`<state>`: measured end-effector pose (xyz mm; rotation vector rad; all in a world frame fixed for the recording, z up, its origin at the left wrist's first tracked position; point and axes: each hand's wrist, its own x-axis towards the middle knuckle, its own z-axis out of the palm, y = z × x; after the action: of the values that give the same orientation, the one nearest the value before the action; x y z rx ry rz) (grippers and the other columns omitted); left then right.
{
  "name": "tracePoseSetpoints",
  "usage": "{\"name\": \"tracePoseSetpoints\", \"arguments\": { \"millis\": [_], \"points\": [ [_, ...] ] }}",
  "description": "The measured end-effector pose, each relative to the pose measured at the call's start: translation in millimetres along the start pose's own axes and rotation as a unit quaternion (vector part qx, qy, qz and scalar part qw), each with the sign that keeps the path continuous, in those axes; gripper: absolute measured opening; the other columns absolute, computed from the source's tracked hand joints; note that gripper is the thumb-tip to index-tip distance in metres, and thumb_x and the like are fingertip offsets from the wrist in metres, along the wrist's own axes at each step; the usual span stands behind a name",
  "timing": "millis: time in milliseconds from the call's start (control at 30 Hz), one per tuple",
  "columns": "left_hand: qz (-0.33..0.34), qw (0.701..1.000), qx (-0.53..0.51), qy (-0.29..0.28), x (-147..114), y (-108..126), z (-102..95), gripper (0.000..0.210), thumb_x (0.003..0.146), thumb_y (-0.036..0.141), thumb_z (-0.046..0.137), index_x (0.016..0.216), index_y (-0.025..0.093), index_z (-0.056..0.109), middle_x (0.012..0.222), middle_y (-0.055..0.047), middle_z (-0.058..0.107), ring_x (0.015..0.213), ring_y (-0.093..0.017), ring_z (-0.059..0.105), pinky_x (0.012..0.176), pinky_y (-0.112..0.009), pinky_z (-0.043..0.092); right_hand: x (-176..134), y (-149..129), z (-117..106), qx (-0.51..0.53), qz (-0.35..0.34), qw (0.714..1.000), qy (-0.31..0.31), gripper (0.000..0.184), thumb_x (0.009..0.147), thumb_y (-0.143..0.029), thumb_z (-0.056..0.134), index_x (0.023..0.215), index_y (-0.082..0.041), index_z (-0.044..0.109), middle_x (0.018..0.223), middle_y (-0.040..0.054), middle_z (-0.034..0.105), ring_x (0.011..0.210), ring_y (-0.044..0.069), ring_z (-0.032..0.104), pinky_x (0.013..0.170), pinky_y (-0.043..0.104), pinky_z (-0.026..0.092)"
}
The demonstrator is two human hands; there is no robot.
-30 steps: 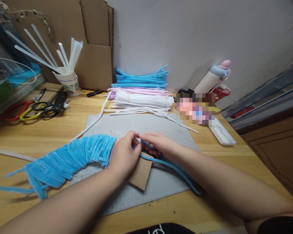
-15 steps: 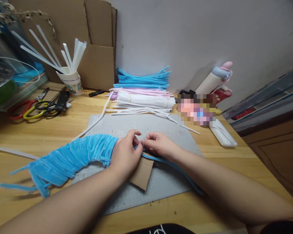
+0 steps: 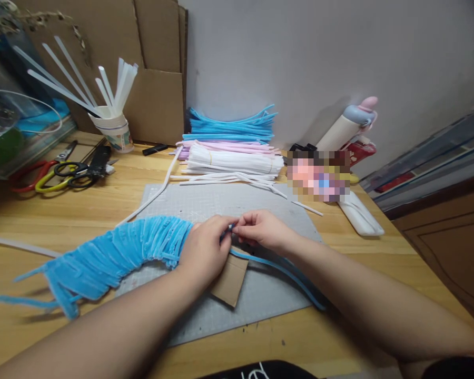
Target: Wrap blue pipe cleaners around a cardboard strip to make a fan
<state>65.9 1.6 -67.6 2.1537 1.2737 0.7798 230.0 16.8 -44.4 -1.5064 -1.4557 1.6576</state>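
A curved strip of cardboard [image 3: 231,279] lies across the grey cutting mat, much of it wrapped in blue pipe cleaners [image 3: 118,252]. My left hand [image 3: 205,242] is closed over the right end of the wrapped part, its thumb and index finger pinched near the bare cardboard. Against those fingertips, my right hand [image 3: 258,229] pinches a small blue end of pipe cleaner, mostly hidden by the fingers. A loose blue pipe cleaner [image 3: 284,268] trails from under the hands to the right. Two blue ends stick out at the far left of the wrapped strip.
Behind the cutting mat [image 3: 205,326] lie bundles of white pipe cleaners [image 3: 233,160], pink ones and blue ones [image 3: 233,126]. Scissors [image 3: 35,176] and a cup [image 3: 112,129] of white sticks stand at left. At right are a bottle [image 3: 339,131] and a white case [image 3: 361,216].
My left index finger has come down and forward to meet the right fingertips. My right hand has shifted slightly. The wrapped strip stays in place.
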Motion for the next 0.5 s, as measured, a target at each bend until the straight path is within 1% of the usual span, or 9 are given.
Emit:
{"name": "tracePoseSetpoints", "arguments": {
  "millis": [133,300,433,500],
  "points": [
    [0.002,0.999,0.043,-0.022,0.6,3.3,-2.0,0.024,0.085,0.016,0.051,0.103,0.026,0.062,0.099,0.001,0.068,0.088,-0.019,0.061,0.077,-0.032,0.042,0.0,-4.0,-6.6,-0.014,0.041,0.999,-0.013,0.021,0.069,-0.030,0.065,0.060,-0.015,0.053,0.051,-0.0036,0.055,0.039,0.004,0.042,0.038,0.019,0.028],
    [-0.022,0.997,0.068,-0.016,0.4,5.0,-1.6,0.018,0.084,0.019,0.052,0.099,0.024,0.060,0.091,0.000,0.067,0.077,-0.018,0.059,0.068,-0.030,0.041,0.3,-4.6,-8.9,0.005,0.040,0.999,-0.013,0.018,0.067,-0.028,0.066,0.064,-0.015,0.054,0.047,-0.0060,0.052,0.037,0.004,0.039,0.038,0.017,0.027],
    [-0.029,0.998,0.061,-0.016,0.4,2.9,-0.5,0.008,0.081,0.018,0.054,0.082,0.022,0.061,0.081,0.001,0.065,0.074,-0.017,0.058,0.066,-0.029,0.040,-0.4,-0.8,-9.9,0.017,0.047,0.998,-0.024,0.019,0.067,-0.028,0.066,0.063,-0.016,0.051,0.045,-0.0070,0.049,0.036,0.003,0.037,0.036,0.017,0.024],
    [-0.029,0.998,0.062,-0.018,0.5,2.1,-0.3,0.007,0.080,0.018,0.054,0.076,0.021,0.060,0.077,0.001,0.065,0.073,-0.017,0.057,0.066,-0.029,0.040,-1.1,0.7,-10.2,0.013,0.051,0.998,-0.025,0.018,0.067,-0.026,0.065,0.063,-0.016,0.051,0.046,-0.0067,0.049,0.035,0.003,0.037,0.035,0.016,0.024]
  ]
}}
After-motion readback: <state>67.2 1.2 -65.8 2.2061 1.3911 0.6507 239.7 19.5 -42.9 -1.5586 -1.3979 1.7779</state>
